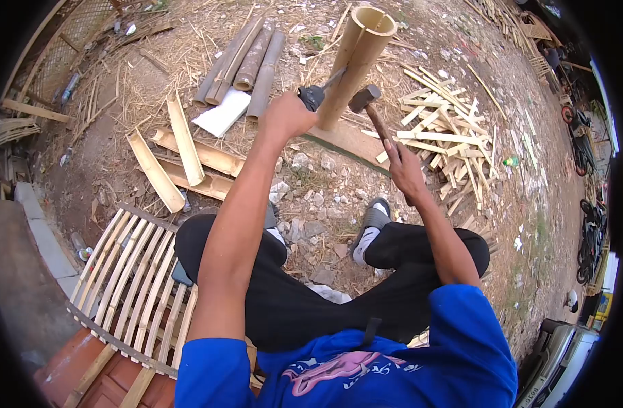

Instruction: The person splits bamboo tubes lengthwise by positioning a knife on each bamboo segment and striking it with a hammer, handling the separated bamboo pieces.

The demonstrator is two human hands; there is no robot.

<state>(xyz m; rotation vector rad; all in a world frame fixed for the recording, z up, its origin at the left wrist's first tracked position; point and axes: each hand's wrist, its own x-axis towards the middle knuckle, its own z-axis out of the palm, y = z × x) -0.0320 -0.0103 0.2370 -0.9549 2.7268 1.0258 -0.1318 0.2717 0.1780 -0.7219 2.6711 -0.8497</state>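
A thick bamboo tube (352, 75) stands upright in front of me, with a split running down from its top rim. My left hand (289, 115) is closed around the black handle of a knife (311, 97). Its blade meets the side of the bamboo at the split; how deep it sits is hard to see. My right hand (407, 170) grips the wooden handle of a hammer (377, 121). The hammer's dark metal head is raised close to the right side of the tube. Under the bamboo lies a flat wooden board (352, 146).
Several uncut bamboo tubes (247, 61) lie ahead to the left, by a white block (223, 112). Halved bamboo pieces (155, 170) are nearer. A pile of split strips (447, 129) lies right. At my left is a slatted bamboo bench (131, 272). Motorbikes (587, 238) stand far right.
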